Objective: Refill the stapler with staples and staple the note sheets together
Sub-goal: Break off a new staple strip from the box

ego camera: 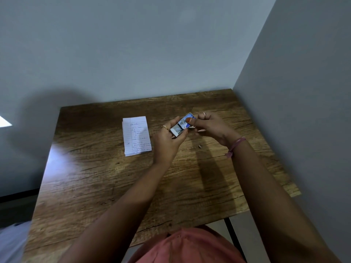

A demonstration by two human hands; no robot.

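Both hands hold a small staple box (182,124) above the wooden table (95,168). Its white inner tray is slid out toward my left hand (167,141), and grey staples show inside it. My left hand grips that tray end. My right hand (210,128) pinches the blue sleeve, thumb on top. A stack of lined note sheets (137,135) with handwriting lies flat on the table, just left of my left hand. A small dark piece, maybe a strip of staples (200,146), lies on the table below my right hand. No stapler is visible.
The table stands in a corner, with a grey wall behind it and another along its right edge. A pink band (235,147) is on my right wrist. The table's front edge is close to my body.
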